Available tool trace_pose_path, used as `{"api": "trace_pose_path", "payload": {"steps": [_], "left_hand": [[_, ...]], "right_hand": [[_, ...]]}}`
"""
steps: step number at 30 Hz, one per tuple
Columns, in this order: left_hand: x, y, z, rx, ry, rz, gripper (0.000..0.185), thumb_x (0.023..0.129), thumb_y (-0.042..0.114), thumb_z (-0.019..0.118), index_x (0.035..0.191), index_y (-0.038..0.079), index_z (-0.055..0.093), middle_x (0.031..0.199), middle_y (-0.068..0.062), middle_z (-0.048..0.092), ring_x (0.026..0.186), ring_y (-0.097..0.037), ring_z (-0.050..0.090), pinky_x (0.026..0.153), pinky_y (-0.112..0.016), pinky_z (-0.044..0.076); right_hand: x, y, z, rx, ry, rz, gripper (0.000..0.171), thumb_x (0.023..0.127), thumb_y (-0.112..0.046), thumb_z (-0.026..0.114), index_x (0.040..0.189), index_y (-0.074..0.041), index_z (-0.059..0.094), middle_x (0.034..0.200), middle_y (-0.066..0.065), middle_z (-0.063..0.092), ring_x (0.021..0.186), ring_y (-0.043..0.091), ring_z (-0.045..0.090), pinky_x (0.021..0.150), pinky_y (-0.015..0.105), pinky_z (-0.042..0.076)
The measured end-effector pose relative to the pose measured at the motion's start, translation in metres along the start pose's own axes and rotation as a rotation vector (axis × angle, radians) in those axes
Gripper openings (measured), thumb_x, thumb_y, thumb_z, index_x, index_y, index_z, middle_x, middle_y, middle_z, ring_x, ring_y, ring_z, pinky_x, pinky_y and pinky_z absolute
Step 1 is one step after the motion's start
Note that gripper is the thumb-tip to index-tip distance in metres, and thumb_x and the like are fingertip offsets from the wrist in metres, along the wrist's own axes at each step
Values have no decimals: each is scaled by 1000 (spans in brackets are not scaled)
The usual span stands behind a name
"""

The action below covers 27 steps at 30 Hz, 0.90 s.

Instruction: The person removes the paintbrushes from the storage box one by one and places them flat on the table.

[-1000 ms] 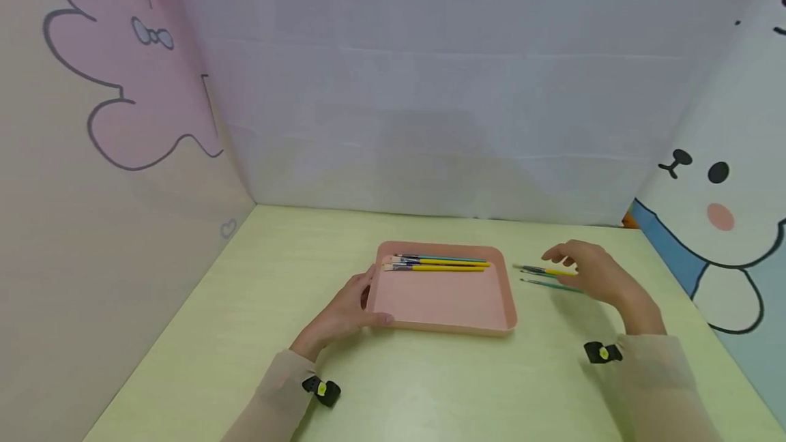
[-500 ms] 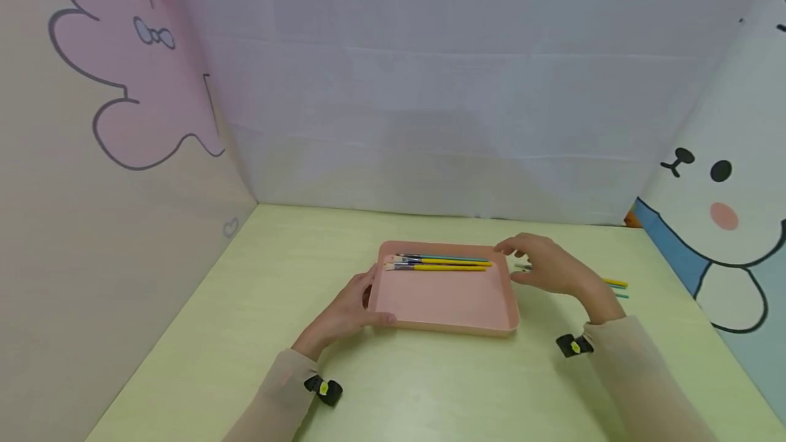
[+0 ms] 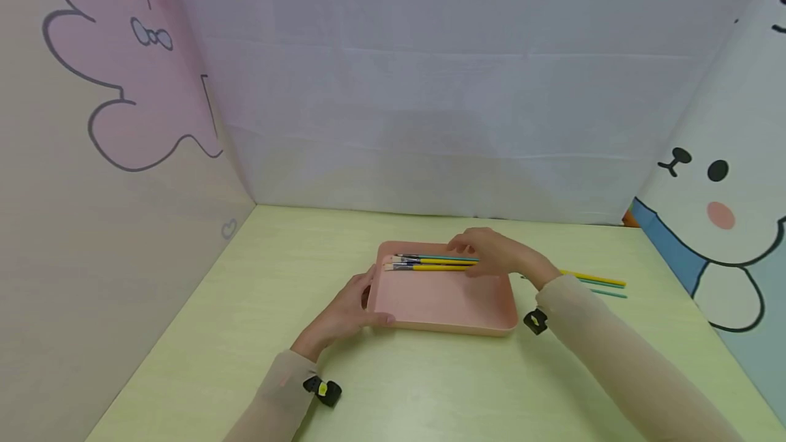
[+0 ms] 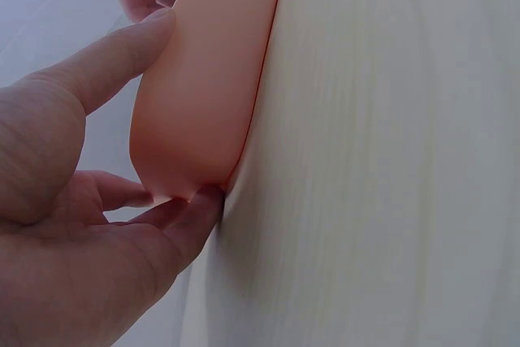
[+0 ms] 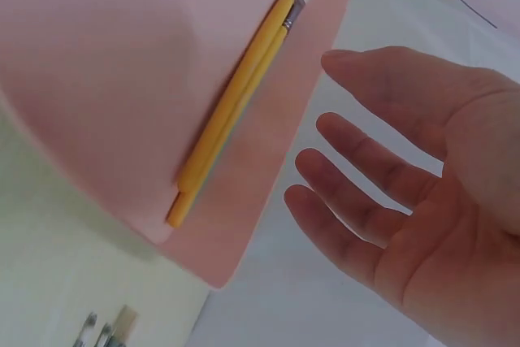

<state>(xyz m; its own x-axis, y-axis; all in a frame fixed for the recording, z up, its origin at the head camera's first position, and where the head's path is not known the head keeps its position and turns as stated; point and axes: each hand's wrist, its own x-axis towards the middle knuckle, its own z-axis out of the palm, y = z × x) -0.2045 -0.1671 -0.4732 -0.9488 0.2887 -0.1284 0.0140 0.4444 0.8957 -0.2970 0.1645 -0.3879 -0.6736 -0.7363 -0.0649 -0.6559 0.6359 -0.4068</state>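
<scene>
My left hand [image 3: 344, 309] grips the front left corner of a shallow pink tray [image 3: 442, 300]; in the left wrist view its thumb [image 4: 122, 58] lies at the rim while other fingers bend under the corner. Several paintbrushes [image 3: 439, 267] with yellow or teal handles lie side by side along the tray's back, bristles to the left. Over their handle ends hovers my right hand [image 3: 494, 251], partly covering them. The right wrist view shows that hand's fingers [image 5: 357, 172] loosely bent, apart from the yellow-handled brushes, with nothing between them and the thumb.
To the right of the tray, more paintbrushes [image 3: 594, 277] lie on the pale table [image 3: 417, 387], partly behind my right forearm. A white cloth wall [image 3: 393, 155] rises at the back, with cartoon-printed sheets [image 3: 731, 251] at both sides.
My right hand has moved left, from over the loose paintbrushes on the table, past the tray's right rim, to above the brushes in the tray. The left hand and tray stay put.
</scene>
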Motion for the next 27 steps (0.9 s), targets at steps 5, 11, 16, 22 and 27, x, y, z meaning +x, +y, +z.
{"api": "trace_pose_path", "payload": {"steps": [5,11,16,22,27], "left_hand": [[2,-1,0,-5,1,2,118,85,29,93,172,16,15,165,-16,33,139,-29,47,121,-53,35],[4,-4,0,3,0,8,118,84,31,93,172,16,16,165,-16,34,140,-29,47,121,-53,36],[4,-2,0,5,0,-1,117,85,30,93,172,16,16,163,-15,36,138,-29,49,120,-53,37],[4,0,0,23,5,2,117,85,28,93,172,14,16,164,-16,35,143,-30,46,122,-53,35],[4,-1,0,24,4,2,117,85,29,93,172,14,16,165,-17,34,145,-31,44,122,-53,35]], "right_hand": [[20,0,8,9,-75,47,50,93,-4,79,141,-4,65,128,10,68,119,31,63,104,50,52],[36,-3,14,5,-112,79,51,90,-2,77,140,-5,67,124,9,67,117,29,61,106,49,49],[46,-7,18,5,-134,111,47,92,-3,77,139,-6,69,123,11,65,113,26,59,105,48,49],[55,-8,24,29,-153,141,44,93,0,74,136,-10,72,120,9,64,108,24,57,103,47,49],[57,-11,29,37,-169,174,42,93,2,71,132,-12,73,121,5,66,107,23,57,100,46,49]]}}
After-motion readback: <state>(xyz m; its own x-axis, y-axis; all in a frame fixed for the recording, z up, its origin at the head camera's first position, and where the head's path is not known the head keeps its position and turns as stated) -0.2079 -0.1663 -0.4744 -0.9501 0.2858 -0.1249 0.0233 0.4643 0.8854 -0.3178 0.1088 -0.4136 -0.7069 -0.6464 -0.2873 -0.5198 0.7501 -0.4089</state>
